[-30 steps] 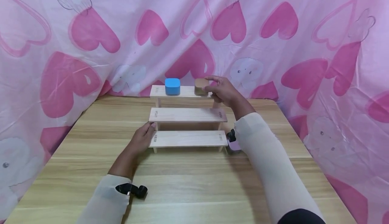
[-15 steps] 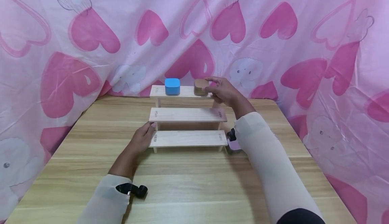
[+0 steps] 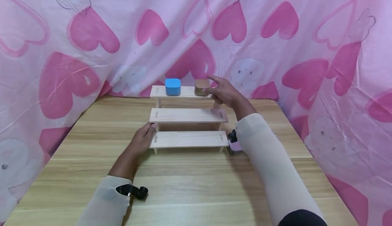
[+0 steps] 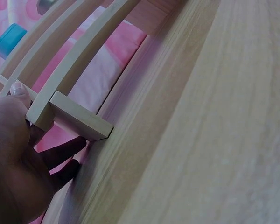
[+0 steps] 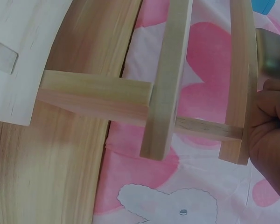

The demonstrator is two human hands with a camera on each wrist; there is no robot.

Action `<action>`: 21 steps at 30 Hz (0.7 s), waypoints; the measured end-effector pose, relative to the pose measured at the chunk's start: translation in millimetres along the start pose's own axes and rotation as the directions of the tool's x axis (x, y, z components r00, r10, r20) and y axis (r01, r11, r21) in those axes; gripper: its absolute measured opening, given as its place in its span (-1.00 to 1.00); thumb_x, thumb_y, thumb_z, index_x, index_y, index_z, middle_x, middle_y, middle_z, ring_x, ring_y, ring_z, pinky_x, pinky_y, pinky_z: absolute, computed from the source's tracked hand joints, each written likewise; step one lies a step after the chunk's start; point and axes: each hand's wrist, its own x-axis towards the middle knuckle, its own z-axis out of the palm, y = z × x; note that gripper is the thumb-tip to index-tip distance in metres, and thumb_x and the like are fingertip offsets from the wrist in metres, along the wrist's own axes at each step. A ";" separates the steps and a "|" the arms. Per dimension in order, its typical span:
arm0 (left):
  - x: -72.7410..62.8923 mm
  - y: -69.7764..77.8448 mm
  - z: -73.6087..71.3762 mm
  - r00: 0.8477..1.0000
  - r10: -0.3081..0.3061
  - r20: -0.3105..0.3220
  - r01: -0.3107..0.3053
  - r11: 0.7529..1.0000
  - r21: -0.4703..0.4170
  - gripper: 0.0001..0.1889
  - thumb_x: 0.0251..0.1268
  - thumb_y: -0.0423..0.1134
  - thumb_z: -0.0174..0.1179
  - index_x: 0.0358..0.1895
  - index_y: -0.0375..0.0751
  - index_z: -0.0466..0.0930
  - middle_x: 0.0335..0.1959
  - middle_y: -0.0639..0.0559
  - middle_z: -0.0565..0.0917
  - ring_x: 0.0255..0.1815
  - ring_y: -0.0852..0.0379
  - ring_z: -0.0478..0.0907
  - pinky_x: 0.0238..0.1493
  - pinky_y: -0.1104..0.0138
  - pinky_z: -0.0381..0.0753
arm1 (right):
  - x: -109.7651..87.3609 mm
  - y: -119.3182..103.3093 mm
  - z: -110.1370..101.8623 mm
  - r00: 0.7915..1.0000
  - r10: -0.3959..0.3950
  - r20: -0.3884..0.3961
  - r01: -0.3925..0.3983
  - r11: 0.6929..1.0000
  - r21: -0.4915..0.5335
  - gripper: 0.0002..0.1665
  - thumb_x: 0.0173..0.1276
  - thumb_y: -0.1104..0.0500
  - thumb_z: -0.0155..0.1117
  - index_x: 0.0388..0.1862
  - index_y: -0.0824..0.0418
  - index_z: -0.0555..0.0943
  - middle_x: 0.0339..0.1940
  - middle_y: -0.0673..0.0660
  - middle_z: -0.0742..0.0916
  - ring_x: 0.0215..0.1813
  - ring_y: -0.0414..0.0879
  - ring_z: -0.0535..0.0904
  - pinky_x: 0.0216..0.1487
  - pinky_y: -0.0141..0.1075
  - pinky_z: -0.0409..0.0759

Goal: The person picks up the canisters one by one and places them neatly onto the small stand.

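We see the right hand (image 3: 225,91) with index finger lifted and thumb apart, the thumb overlapping the brown rounded box (image 3: 200,84); contact is hard to tell. The left hand (image 3: 143,138) grips the three-tier wooden stand (image 3: 188,115) at nine o'clock. Of two boxes on its top tier, brown sits at one o'clock, the blue rounded box (image 3: 173,87) at eleven, a gap between. At four o'clock, a lilac object (image 3: 235,146) is partly hidden. The front edge of the table (image 3: 196,192) is cut off.

Off-white sleeves (image 3: 272,161), black strap (image 3: 124,189) on the left
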 end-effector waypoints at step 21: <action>0.7 -5.1 0.7 1.000 0.013 -0.013 -0.013 1.000 0.015 -0.33 0.83 0.28 -0.33 0.55 -0.11 0.42 0.66 -0.30 0.41 0.70 -0.36 0.30 0.70 -0.30 0.25 | -13.4 4.1 -14.6 0.998 0.059 0.019 -0.057 0.996 -0.075 0.20 0.46 0.18 0.52 0.85 -0.19 0.01 -0.73 -0.05 0.36 -0.66 -0.13 0.19 -0.55 -0.28 0.24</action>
